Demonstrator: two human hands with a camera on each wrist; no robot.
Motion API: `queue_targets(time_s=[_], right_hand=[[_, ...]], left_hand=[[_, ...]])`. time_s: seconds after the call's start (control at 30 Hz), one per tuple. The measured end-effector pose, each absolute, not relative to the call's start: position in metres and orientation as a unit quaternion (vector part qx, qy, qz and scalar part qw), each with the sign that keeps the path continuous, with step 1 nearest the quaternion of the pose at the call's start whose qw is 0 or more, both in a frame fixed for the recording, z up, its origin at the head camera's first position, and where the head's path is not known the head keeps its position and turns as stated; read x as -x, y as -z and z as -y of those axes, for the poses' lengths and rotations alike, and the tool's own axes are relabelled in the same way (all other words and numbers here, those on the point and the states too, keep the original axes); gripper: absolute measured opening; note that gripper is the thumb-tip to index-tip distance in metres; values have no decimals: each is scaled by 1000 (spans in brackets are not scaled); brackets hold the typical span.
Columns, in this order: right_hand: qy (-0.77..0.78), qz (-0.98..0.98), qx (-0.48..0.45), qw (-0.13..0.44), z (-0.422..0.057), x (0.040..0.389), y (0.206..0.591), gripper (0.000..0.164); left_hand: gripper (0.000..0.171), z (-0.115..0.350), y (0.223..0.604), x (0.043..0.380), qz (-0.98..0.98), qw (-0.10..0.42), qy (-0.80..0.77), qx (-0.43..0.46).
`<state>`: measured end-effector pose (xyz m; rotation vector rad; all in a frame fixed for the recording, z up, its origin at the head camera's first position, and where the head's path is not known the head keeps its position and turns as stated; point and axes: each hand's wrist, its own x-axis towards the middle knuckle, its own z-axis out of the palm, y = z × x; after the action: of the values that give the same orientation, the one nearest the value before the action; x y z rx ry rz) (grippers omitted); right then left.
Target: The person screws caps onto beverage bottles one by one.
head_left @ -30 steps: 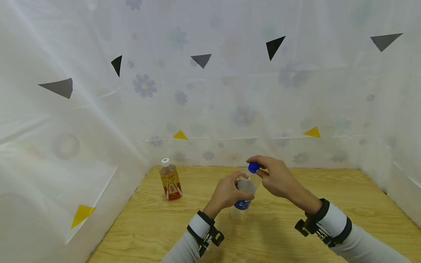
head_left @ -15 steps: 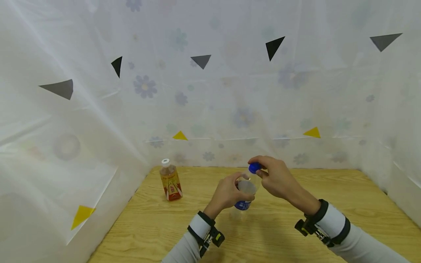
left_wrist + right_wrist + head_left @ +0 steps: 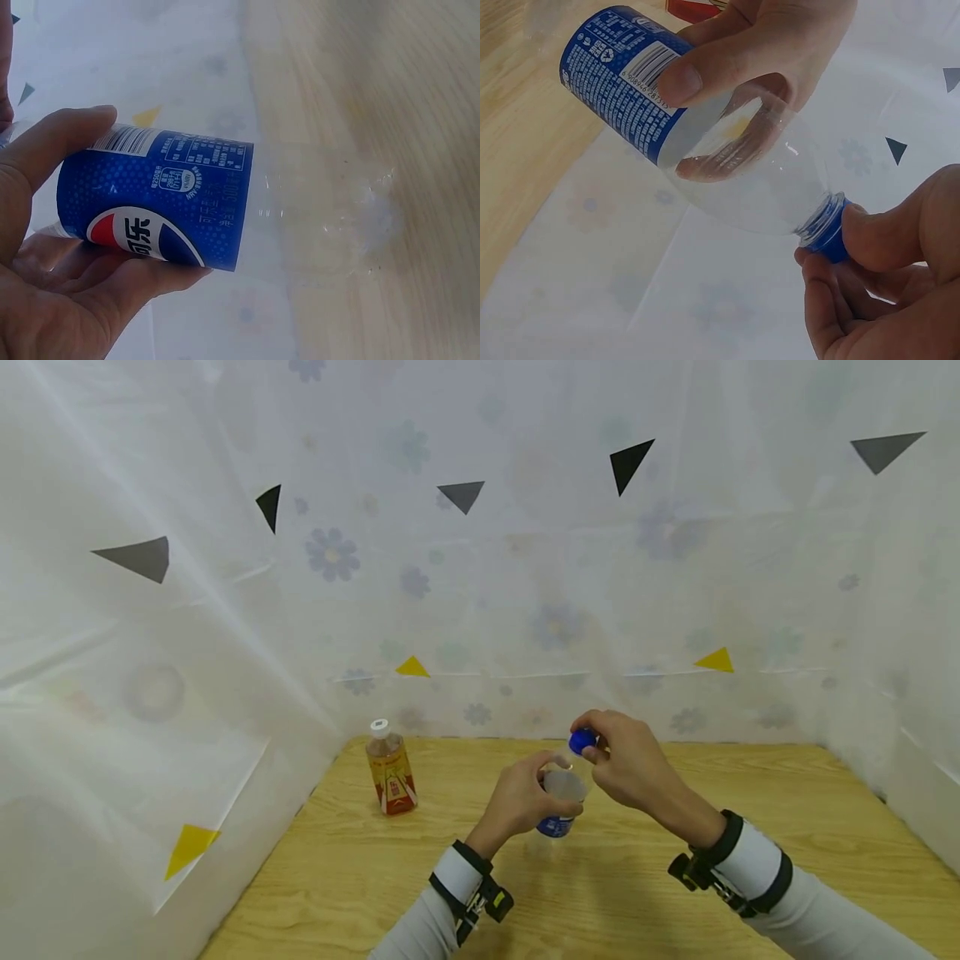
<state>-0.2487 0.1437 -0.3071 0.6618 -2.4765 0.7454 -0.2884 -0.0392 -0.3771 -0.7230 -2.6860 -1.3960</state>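
Observation:
A clear plastic soda bottle [image 3: 157, 199] with a blue label is held tilted over the table, its base lower than its neck. My left hand [image 3: 517, 797] grips it round the body, thumb and fingers on the label and the shoulder. At the neck, my right hand [image 3: 633, 764] pinches the blue cap [image 3: 582, 741] between thumb and fingers. Seen from the right wrist, the cap sits at the bottle's mouth with some clear neck threads [image 3: 821, 214] showing below it. No drink shows inside the bottle.
A second bottle [image 3: 392, 781], with a white cap and a yellow and red label, stands upright at the left on the wood-grain table [image 3: 322, 868]. White flowered sheeting [image 3: 480, 593] with triangular patches rises behind the table and on both sides.
My right hand has shifted slightly to the right, its fingers turning a little with the cap. The left hand and the bottle stay nearly still.

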Motion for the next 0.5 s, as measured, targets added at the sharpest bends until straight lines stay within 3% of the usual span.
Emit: queue_targets(time_s=[0.5], right_hand=[[-262,902,-239,244,-142,250,306,21]], left_hand=[[49,38,380,291,867,16,447,222]])
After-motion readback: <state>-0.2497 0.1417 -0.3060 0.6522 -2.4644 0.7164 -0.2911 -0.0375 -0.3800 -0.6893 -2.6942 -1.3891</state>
